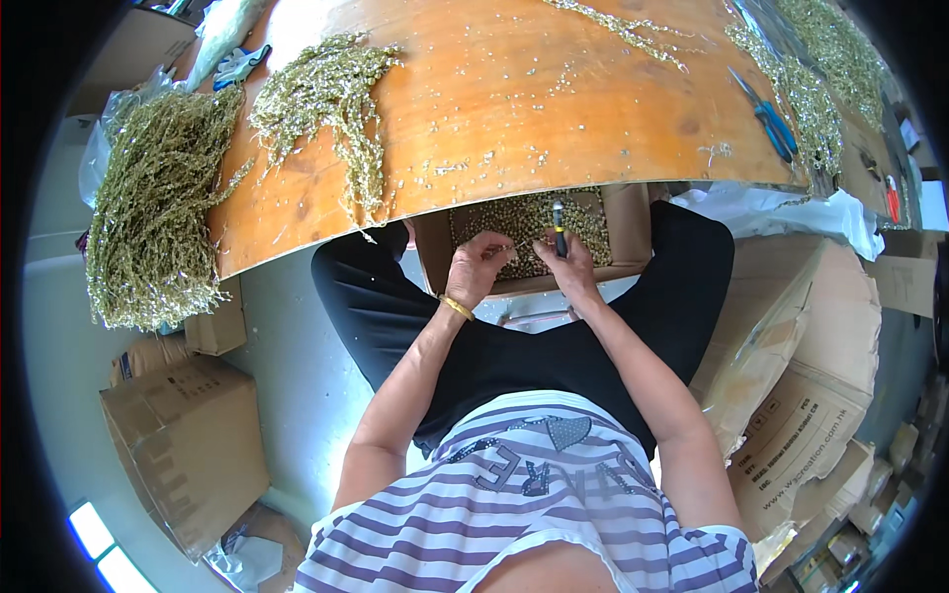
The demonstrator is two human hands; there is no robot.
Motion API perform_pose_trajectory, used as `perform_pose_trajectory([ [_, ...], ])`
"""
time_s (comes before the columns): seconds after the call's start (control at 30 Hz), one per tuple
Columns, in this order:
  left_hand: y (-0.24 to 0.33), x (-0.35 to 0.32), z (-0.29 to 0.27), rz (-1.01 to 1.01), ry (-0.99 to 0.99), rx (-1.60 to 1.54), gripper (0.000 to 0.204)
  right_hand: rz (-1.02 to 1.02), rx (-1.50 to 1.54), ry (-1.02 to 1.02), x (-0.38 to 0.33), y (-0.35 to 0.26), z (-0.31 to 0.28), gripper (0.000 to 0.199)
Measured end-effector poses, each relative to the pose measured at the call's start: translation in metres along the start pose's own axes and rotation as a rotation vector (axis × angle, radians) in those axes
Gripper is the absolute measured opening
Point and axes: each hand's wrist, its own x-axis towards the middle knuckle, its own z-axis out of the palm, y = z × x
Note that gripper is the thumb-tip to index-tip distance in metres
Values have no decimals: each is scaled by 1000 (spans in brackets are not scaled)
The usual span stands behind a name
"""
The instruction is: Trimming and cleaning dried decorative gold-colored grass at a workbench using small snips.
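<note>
Cardboard box (633,232): open on my lap, just under the near edge of the wooden table (554,89); its bottom is covered with small pale cut pieces.
Left hand (479,267): fingers pinched together on a thin pale sprig (527,244) held over the box, touching my other hand's work.
Right hand (570,269): closed around a small cutter with a black and yellow handle (559,237), its tip pointing up over the box.
Work done, as I judge it: a fair layer of trimmings already lies in the box, and loose bits are scattered across the table.
Work left, as I judge it: a large pile of green-gold sprigs (148,217) hangs over the table's left end, a second bunch (326,99) lies beside it, and more sprigs (816,89) sit at the far right. Most stock looks uncut.
Idle tool: blue-handled scissors (766,114) on the table at right, well apart from my hands.
Surroundings: cardboard cartons (183,445) on the floor at both sides.
</note>
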Motion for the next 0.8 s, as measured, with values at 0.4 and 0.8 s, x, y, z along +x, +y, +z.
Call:
perform_pose_trajectory([
  [0.4, 19, -10, 0, -59, -30, -316, 18, -56, 380, -120, -18, -16, 13, 30],
  [0.8, 41, -22, 3, -24, -110, -503, 18, -53, 285, 23, -44, -54, 4, 30],
])
